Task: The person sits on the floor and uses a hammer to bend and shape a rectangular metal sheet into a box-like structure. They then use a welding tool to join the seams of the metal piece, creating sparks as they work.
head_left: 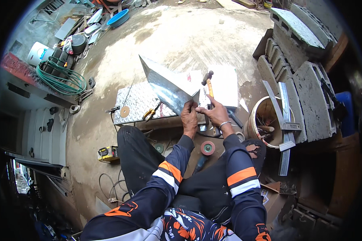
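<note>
A shiny bent piece of sheet metal (167, 91) tilts up in front of me, its pointed end away to the upper left. My left hand (189, 119) is closed around its near corner. Against the same corner rests the thumb of my right hand (218, 114), beside a small upturned flap; what the other fingertips touch is partly hidden. A ball-peen hammer (209, 83) with a wooden handle lies just beyond my right hand, which covers part of the handle. Yellow-handled pliers (150, 114) and a tan disc (125, 111) lie on the diamond-plate sheet (126, 96) to the left.
An angle grinder with a flap disc (208, 148) sits between my legs. On the right, a bucket (252, 124) with metal strips and a square (289, 125) stands by concrete blocks (315, 100). A yellow-black tape measure (107, 153) and a cable (113, 184) are on the left floor.
</note>
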Motion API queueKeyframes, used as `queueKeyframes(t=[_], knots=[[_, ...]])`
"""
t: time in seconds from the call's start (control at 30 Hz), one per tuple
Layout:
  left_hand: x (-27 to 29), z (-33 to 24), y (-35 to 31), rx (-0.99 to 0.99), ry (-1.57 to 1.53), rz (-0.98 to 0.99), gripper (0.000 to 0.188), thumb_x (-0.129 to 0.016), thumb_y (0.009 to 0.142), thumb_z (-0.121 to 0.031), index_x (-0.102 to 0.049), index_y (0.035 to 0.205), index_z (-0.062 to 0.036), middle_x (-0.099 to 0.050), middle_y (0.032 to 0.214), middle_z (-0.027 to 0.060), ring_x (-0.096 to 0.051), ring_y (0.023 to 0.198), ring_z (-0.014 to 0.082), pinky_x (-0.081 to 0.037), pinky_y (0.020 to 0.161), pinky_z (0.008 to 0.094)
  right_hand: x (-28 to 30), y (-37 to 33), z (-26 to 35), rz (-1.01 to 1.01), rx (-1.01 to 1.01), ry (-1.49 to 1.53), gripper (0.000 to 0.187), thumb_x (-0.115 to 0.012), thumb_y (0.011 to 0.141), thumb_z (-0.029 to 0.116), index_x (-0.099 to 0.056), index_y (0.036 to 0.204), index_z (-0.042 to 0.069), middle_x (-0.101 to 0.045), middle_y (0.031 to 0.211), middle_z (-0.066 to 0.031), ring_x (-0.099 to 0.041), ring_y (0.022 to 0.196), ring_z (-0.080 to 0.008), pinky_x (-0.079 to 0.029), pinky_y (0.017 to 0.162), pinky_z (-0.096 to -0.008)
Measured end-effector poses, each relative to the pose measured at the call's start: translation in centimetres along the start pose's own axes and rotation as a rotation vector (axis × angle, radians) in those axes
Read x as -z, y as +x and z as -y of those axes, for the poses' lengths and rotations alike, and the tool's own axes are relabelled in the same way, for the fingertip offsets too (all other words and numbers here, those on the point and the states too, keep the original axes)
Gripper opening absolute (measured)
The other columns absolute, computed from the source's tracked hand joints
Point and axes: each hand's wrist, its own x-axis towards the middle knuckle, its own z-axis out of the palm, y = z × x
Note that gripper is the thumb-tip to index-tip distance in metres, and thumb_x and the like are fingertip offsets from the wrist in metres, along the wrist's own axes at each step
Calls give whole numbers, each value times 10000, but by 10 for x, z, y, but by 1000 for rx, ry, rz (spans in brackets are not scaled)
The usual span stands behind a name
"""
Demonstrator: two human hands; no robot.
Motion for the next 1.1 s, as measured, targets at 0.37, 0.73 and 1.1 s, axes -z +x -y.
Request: queueKeyframes(t=[0.37, 0.73, 1.1], knots=[[68, -66, 21, -166, 901, 541, 299, -665, 941, -135, -592, 1212, -34, -632, 1091, 146, -638, 975, 266, -513, 880, 365, -39, 12, 19, -4, 114, -36, 629, -861, 714, 400, -628, 1168, 31, -719, 952, -228, -716, 897, -381, -544, 776, -427], [65, -174, 140, -561, 1562, 926, 947, -876, 639, -462, -437, 1453, -258, -573, 1262, 56, -479, 1327, 291, -172, 1213, 554, -21, 24, 18, 63, 162, -218, 618, -843, 732, 299, -624, 1292, 158, -700, 822, -191, -703, 770, -338, -549, 727, -408], [69, -129, 133, -995, 1528, 574, 186, -560, 947, -173, -631, 1113, -218, -629, 1019, 56, -612, 1046, 265, -393, 1010, 444, -31, 30, 1, 56, 104, -164, 730, -927, 644, 414, -649, 1258, 134, -638, 717, -89, -638, 679, -198, -516, 647, -355]])
